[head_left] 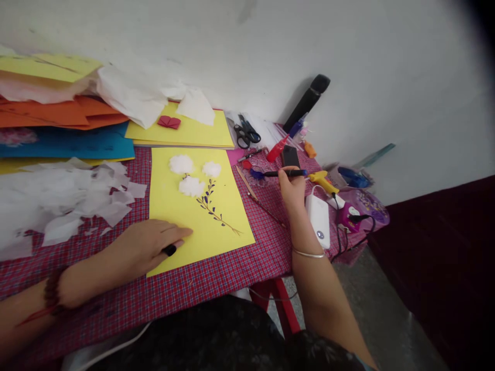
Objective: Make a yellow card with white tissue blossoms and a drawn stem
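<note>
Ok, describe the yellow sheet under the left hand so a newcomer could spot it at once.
On the red checked tablecloth, find the yellow sheet beneath the person's left hand. Unlike the yellow stack behind it, it bears three fluffy white puffs above a dark-leaved branch.

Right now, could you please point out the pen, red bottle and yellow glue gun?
Pen (272,174): head view, on black barrel.
Red bottle (277,150): head view, on body.
Yellow glue gun (320,178): head view, on body.
</note>
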`<state>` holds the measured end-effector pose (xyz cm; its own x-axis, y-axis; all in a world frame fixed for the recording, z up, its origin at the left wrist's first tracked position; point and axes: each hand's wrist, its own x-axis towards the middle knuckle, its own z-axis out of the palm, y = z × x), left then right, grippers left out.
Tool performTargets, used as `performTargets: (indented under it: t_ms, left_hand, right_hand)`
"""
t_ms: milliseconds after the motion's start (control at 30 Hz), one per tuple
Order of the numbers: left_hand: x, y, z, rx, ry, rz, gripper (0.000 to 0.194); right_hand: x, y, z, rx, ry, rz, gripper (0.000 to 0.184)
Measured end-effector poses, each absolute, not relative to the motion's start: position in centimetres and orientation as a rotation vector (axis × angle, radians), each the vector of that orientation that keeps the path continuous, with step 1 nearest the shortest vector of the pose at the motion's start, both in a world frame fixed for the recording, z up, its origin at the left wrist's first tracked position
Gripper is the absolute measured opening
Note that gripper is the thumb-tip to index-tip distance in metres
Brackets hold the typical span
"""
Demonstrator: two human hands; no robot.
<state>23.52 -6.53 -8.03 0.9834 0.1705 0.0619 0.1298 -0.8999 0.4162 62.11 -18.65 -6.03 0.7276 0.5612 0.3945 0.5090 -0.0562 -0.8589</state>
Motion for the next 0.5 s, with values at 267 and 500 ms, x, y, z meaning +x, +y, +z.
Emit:
performTargets:
  t_ms: [267, 500]
  left_hand:
    - [23.56, -6.79, -7.56, 2.712, 0.252, 0.087, 0.048]
    - [23.71, -6.77, -7.21, 2.728, 0.258, 0.034, 0.049]
  right_hand:
    - [62.07, -18.68, -5.93, -1.734, -0.794, -0.019, 0.018]
    - [61.57, -18.42, -5.73, -1.606, -0.725, 0.158, 0.012]
